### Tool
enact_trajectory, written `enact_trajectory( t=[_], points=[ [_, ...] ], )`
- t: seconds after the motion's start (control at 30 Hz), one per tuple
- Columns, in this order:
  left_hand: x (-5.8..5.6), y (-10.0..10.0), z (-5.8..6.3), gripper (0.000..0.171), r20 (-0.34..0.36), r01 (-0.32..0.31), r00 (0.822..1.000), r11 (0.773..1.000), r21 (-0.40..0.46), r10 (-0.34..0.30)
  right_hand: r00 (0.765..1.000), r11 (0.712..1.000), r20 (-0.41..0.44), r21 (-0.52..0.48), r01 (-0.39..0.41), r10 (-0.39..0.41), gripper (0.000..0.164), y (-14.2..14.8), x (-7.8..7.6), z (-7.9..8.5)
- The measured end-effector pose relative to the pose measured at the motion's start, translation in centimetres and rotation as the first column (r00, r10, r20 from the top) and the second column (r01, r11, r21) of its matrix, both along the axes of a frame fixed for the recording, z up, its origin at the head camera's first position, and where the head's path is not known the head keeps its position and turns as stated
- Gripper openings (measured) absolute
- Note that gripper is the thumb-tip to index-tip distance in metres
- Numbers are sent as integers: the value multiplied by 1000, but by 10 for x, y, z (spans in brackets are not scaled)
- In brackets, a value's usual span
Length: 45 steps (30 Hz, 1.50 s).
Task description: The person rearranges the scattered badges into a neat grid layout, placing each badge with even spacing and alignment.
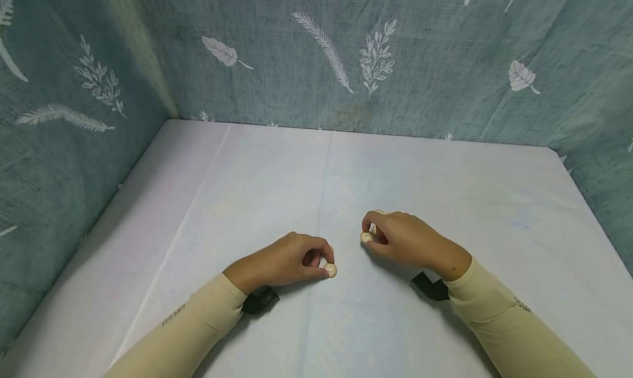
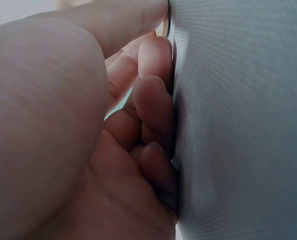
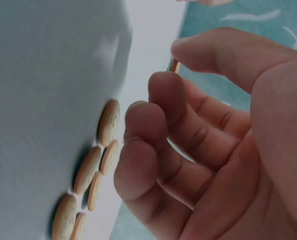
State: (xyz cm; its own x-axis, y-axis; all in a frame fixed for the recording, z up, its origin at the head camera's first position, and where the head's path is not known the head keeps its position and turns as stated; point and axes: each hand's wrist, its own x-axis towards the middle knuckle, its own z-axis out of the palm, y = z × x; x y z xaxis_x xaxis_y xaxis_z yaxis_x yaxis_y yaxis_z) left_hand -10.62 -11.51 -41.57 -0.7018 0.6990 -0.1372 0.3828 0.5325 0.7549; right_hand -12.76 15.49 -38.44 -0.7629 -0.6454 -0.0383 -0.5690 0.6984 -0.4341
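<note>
My left hand point(image 1: 292, 260) pinches a small round wooden disc point(image 1: 330, 270) with printed marks between thumb and index finger, low at the white cloth. In the left wrist view the edge of this disc point(image 2: 162, 29) shows at the fingertips, and the other fingers are curled against the cloth. Farther right and slightly ahead, my right hand point(image 1: 403, 238) holds a similar disc point(image 1: 366, 237) by thumb and fingertip. Its thin edge point(image 3: 174, 65) shows above the cloth in the right wrist view. Beside that hand's curled fingers lie several more wooden discs point(image 3: 87, 170), in two close rows.
A white cloth point(image 1: 247, 174) covers the table. Green fabric point(image 1: 277, 65) with white leaf prints hangs behind it and along both sides. A dark wrist strap point(image 1: 259, 301) sits under the left wrist, and another point(image 1: 430, 287) under the right.
</note>
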Motion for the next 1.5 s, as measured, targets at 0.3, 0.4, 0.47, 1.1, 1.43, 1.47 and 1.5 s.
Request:
enact_trajectory(
  t=[0.3, 0.4, 0.47, 1.1, 1.43, 1.47, 1.5],
  points=[
    [1, 0, 0, 8, 22, 1, 1000, 1000, -10, -1, 997, 999, 62, 18, 39, -40, 15, 6, -2, 5],
    [1, 1, 2, 8, 10, -6, 1000, 1000, -7, 6, 997, 998, 52, 16, 57, -57, 15, 7, -3, 6],
    [1, 1, 2, 8, 17, -5, 1000, 1000, -5, 5, 996, 997, 50, 20, 68, -69, 15, 8, -4, 7],
    [1, -1, 3, 8, 29, -3, 1000, 1000, -9, 3, 992, 992, 25, 30, 123, -124, 15, 13, -10, 7],
    [1, 0, 3, 8, 26, 4, 1000, 1000, -7, -4, 988, 988, 14, 32, 154, -154, 18, 15, -12, 8],
    [1, 0, 3, 8, 23, 3, 1000, 1000, -6, -3, 988, 987, 10, 31, 156, -157, 18, 16, -12, 8],
    [1, 0, 4, 8, 19, 1, 1000, 1000, -6, 0, 987, 987, 5, 29, 159, -159, 18, 16, -12, 8]
  ],
)
